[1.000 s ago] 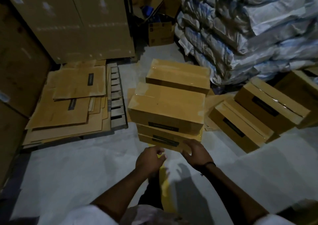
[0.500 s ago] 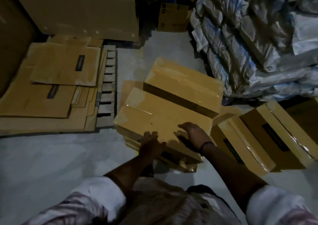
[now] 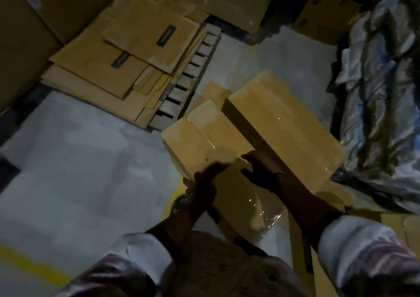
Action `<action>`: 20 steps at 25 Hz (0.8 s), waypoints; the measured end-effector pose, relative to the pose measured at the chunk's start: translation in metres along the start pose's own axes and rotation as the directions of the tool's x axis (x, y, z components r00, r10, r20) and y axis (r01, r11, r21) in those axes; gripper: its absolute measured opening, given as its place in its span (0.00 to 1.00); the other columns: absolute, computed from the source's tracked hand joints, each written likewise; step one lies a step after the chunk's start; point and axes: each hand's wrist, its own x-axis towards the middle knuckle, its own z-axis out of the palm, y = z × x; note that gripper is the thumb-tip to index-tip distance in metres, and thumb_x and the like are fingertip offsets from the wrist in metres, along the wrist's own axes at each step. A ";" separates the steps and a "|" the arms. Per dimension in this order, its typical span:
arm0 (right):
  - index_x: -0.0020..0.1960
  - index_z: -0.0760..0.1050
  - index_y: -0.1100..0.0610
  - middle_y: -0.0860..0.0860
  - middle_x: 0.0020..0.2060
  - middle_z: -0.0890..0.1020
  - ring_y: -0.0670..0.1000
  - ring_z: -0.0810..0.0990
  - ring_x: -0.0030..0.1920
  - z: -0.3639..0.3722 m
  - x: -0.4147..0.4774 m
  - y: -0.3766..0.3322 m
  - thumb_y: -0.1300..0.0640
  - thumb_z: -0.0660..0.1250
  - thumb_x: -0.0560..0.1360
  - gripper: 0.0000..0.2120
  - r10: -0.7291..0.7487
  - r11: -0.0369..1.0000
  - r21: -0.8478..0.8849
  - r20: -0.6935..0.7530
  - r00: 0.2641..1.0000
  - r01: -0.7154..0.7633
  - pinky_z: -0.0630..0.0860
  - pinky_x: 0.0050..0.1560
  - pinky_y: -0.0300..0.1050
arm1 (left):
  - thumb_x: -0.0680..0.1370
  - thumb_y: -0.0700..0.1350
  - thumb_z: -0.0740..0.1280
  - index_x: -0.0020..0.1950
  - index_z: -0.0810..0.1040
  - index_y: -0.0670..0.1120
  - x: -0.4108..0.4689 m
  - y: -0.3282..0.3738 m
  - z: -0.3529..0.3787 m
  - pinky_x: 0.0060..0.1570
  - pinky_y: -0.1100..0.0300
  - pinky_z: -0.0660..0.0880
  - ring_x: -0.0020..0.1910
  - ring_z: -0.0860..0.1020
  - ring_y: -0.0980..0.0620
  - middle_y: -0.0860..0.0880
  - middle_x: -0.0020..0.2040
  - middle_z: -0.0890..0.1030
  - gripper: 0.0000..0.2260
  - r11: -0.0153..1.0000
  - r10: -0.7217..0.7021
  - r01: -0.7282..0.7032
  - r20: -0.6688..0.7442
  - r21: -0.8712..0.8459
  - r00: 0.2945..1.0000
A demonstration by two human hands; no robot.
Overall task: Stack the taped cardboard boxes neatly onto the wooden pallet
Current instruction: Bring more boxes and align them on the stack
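The top box [image 3: 200, 135] sits on a short pile on the floor [image 3: 79, 160], just off the near right corner of the pallet [image 3: 197, 69], and is not yet lifted. Starting at your left, flattened cardboard [image 3: 109, 69] covers most of the pallet and leaves only the slats along its right edge bare, so you will probably set the box on those sheets.

Your left hand [image 3: 202, 183] clasps the near left edge of the top box. The thumb is on the lid and the fingers seem to curl down the side, though the light is too dim to be sure. Your right hand [image 3: 261, 171] lies flat on the lid with its fingers spread, holding nothing. Beside it a taller box [image 3: 284, 126] touches the top box along its right side, and sacks [image 3: 381, 81] are heaped further right.

The box should handle as a stiff, square load, and its sealed, flat lid suggests it is full, so expect some weight. The glossy tape will likely be slick, so grip bare cardboard. Hook your fingers under the bottom edges at the two short ends, not on the lid.
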 end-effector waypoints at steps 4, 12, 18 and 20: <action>0.77 0.65 0.53 0.54 0.72 0.68 0.55 0.70 0.70 0.002 0.030 0.034 0.44 0.64 0.80 0.28 -0.128 0.987 -0.090 0.036 0.991 0.131 0.69 0.70 0.48 | 0.77 0.54 0.74 0.62 0.76 0.41 0.009 0.019 0.037 0.41 0.41 0.78 0.49 0.79 0.29 0.31 0.58 0.70 0.21 0.896 -0.272 0.238 -0.039 -0.374 0.962; 0.79 0.61 0.54 0.60 0.78 0.59 0.63 0.62 0.76 0.040 0.071 0.091 0.44 0.69 0.77 0.35 -0.227 0.971 -0.057 0.062 0.972 0.231 0.66 0.73 0.57 | 0.76 0.55 0.72 0.77 0.59 0.47 0.012 0.051 0.087 0.56 0.45 0.76 0.61 0.76 0.33 0.37 0.72 0.68 0.35 0.821 -0.457 0.290 -0.264 -0.491 0.849; 0.78 0.59 0.41 0.48 0.81 0.47 0.66 0.59 0.76 0.064 0.075 0.098 0.33 0.69 0.72 0.39 -0.273 0.960 -0.063 -0.003 0.962 0.272 0.67 0.71 0.61 | 0.74 0.58 0.75 0.79 0.59 0.48 0.023 0.045 0.100 0.54 0.53 0.76 0.57 0.79 0.41 0.41 0.61 0.80 0.40 0.786 -0.469 0.215 -0.332 -0.580 0.818; 0.77 0.59 0.38 0.46 0.81 0.46 0.67 0.59 0.75 0.063 0.070 0.093 0.27 0.67 0.69 0.41 -0.251 0.966 -0.068 0.010 0.968 0.251 0.68 0.70 0.64 | 0.75 0.59 0.73 0.79 0.61 0.50 0.020 0.049 0.097 0.53 0.53 0.76 0.57 0.80 0.43 0.44 0.61 0.81 0.37 0.774 -0.479 0.192 -0.359 -0.603 0.801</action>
